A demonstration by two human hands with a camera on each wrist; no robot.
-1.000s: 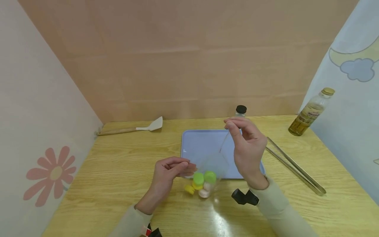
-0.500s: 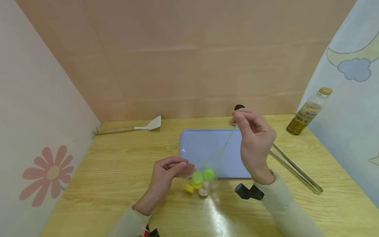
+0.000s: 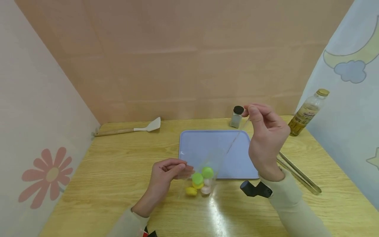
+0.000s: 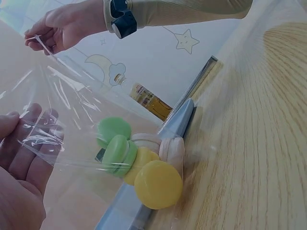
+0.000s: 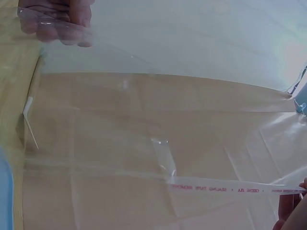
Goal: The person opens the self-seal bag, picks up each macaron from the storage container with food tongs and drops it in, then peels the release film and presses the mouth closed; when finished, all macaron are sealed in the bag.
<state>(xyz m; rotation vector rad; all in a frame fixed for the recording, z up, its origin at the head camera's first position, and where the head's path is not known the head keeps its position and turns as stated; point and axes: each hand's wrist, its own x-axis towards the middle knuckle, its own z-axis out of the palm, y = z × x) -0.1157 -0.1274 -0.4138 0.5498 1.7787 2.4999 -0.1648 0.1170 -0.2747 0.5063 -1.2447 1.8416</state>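
Low in front, my left hand (image 3: pixel 168 172) holds a clear plastic bag (image 4: pixel 72 91) by its side between thumb and fingers. Several macarons, green (image 4: pixel 114 132), yellow (image 4: pixel 158 184) and pale pink (image 4: pixel 171 151), lie in the bag's lower part. Up and to the right, my right hand (image 3: pixel 267 138) pinches the end of a thin sealing strip (image 5: pixel 230 188) printed with red letters. That strip runs taut and slanting from the fingertips down to the bag, and a length of it stands off the film.
Behind the bag lies a blue tray (image 3: pixel 213 138). A small black-capped jar (image 3: pixel 236 118) stands at the tray's back right. Metal tongs (image 3: pixel 300 174) and an oil bottle (image 3: pixel 305 113) are on the right, a white spatula (image 3: pixel 151 125) at the back left.
My right hand has moved right and upward, drawing the strip out longer from the bag. The jar now shows beside it. My left hand stays nearly in place with the bag.
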